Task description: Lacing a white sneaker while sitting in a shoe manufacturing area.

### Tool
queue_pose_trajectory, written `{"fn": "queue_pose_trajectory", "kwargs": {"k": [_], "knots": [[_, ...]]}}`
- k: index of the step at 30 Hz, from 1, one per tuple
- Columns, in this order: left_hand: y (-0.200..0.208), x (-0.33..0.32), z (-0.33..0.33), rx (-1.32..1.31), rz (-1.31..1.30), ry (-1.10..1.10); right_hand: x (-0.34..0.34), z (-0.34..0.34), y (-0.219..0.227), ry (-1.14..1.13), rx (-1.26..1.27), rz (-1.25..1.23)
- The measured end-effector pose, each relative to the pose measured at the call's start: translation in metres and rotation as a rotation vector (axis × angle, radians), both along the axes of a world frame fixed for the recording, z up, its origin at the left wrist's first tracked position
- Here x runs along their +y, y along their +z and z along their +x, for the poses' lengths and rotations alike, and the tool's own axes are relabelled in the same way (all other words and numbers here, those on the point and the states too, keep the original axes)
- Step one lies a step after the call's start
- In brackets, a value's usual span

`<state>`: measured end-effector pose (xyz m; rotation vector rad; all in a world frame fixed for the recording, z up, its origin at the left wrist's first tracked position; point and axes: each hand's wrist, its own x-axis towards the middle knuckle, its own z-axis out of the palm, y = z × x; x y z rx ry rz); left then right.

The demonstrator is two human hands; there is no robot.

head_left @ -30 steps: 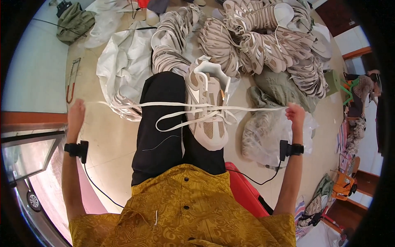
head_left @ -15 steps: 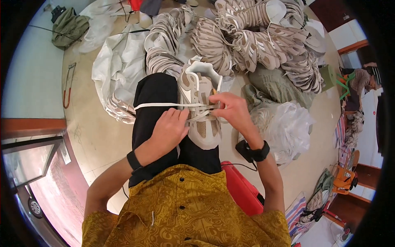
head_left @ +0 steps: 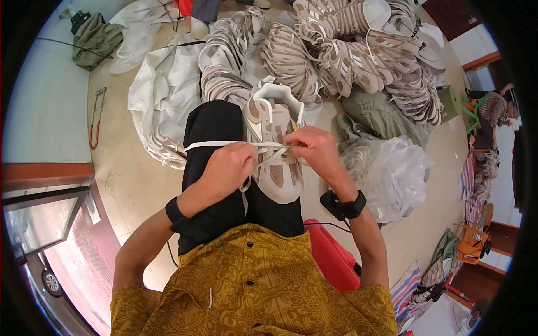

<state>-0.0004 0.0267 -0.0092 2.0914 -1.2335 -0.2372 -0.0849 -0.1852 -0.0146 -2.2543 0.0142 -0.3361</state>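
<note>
A beige and white shoe upper (head_left: 280, 180) lies over my lap, its toe end toward me and its collar away. One white shoelace (head_left: 216, 144) stretches across my left thigh and over the eyelet rows. My left hand (head_left: 231, 165) is closed at the shoe's left edge, its fingertips pinching a lace, with a small loop of it hanging below. From the right side, my right hand (head_left: 315, 150) pinches lace close to the eyelets; its fingertips partly hide what they grip. The two hands are a short way apart.
Bundles of matching shoe uppers (head_left: 288, 59) lie on the floor ahead. A white sack (head_left: 168, 84) sits at the far left, a clear plastic bag (head_left: 395, 173) at the right. A red stool (head_left: 330, 257) is beside me. Another person (head_left: 493, 109) is at the far right.
My left hand has drawn slightly left, away from the eyelets, and its fingers have curled in. My right hand stays beside the eyelets. The shoe upper has barely moved.
</note>
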Motion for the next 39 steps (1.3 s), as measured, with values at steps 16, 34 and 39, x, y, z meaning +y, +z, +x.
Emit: {"fn": "queue_pose_trajectory", "kwargs": {"k": [16, 34, 39], "knots": [[0.010, -0.023, -0.002, 0.181, 0.008, 0.021, -0.003, 0.006, -0.006, -0.044, 0.001, 0.277], [0.035, -0.013, 0.015, 0.096, -0.017, -0.041, 0.002, 0.007, -0.001, -0.093, 0.221, 0.640], [0.032, -0.015, 0.024, 0.024, -0.028, -0.058, -0.002, 0.006, 0.005, -0.048, 0.184, 0.442]]}}
